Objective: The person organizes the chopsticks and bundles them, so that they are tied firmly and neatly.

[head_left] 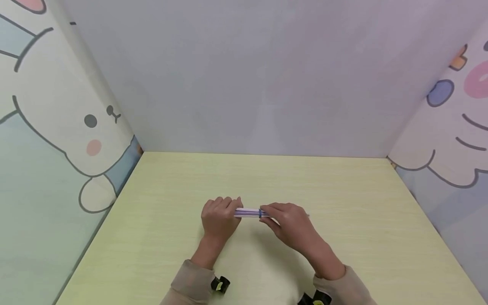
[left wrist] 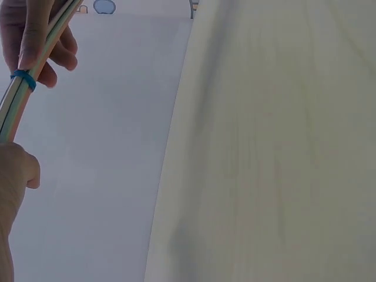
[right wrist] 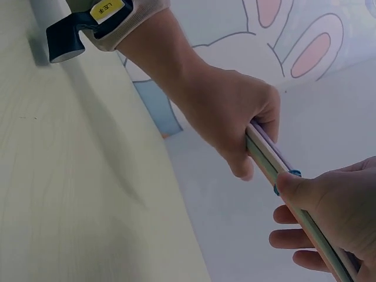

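A bundle of thin pastel sticks (head_left: 249,213) is held level above the table, bound by a blue rubber band (head_left: 260,213). My left hand (head_left: 220,217) grips the bundle's left part with curled fingers. On the other side, my right hand (head_left: 292,224) pinches the bundle between thumb and fingers, right at the band. In the right wrist view, purple, white, green and orange tones show along the sticks (right wrist: 267,155). Both hands hide the greater part of the bundle's ends; whether they are pencils or straws I cannot tell.
Below the hands lies a pale wood-grain table (head_left: 171,178). A plain grey-lilac panel (head_left: 248,84) rises at its back edge. Side panels with cartoon animals (head_left: 57,93) stand left and right. Black wrist-worn devices (head_left: 220,284) sit by both sleeves.
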The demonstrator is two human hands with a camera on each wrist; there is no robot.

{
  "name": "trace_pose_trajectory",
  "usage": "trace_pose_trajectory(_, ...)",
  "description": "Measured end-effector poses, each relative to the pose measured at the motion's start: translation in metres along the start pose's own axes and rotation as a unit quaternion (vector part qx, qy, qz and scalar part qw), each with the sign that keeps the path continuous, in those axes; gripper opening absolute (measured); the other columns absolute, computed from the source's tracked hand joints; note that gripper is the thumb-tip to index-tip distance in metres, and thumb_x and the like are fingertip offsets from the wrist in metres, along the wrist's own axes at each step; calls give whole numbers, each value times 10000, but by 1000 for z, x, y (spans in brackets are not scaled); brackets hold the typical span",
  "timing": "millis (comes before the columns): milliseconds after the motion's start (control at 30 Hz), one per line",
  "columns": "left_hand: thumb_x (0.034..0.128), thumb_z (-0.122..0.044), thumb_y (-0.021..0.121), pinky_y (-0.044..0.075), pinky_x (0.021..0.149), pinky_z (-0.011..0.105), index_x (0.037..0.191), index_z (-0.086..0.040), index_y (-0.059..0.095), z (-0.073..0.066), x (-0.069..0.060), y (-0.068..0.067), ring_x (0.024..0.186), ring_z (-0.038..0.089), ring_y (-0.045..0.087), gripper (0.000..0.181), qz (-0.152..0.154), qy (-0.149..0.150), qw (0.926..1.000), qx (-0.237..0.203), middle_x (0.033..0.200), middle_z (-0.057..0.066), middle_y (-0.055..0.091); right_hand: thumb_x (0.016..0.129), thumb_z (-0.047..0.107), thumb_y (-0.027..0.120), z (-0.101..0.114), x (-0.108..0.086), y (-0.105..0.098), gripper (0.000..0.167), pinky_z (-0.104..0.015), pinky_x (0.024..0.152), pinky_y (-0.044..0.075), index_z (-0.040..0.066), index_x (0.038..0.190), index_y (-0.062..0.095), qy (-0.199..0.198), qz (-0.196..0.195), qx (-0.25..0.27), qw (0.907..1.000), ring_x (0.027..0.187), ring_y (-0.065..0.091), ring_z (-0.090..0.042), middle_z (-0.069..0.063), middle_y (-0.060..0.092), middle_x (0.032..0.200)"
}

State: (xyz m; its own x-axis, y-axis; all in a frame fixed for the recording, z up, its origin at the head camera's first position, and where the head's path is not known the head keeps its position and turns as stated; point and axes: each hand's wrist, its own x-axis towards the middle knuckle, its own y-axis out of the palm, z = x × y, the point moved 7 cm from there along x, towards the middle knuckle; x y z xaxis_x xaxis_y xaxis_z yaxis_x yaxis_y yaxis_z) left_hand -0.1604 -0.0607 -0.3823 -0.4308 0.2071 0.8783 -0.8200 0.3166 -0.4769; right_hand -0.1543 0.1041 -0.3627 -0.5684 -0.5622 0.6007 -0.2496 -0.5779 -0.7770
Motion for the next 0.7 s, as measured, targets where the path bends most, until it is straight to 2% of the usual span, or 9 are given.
trace_pose_trajectory(200,873,-186,602,419,442,300,579,-122,590,-8,1,-1,427,151,488,302,-67,33,10000,21,528,-23,567,760,234,884,7,4,9,344,-313,627,565,59,1033,770,55,127,-166,9998,702,700,-132,-12,763,929)
trace_pose_trajectory(367,839,-169,637,390,437,297,560,-129,571,-12,-1,1,427,150,463,289,-129,101,9999,18,513,-30,534,773,301,870,12,7,14,376,-322,648,568,84,1065,777,132,272,-269,9992,717,706,-129,2,766,961)
trace_pose_trajectory(567,847,-182,632,394,442,294,575,-123,591,-6,-4,2,426,149,456,281,-73,69,9999,46,524,-27,554,760,360,873,7,4,11,508,-334,645,571,67,1156,747,299,281,-127,9991,740,715,-146,-26,767,977)
trace_pose_trajectory(700,834,-178,682,440,466,313,617,-112,637,3,-5,1,449,164,504,232,72,-54,9999,45,557,-9,598,759,309,881,-5,1,3,438,-370,699,571,76,1110,760,328,57,-153,9993,738,710,-146,-16,760,932)
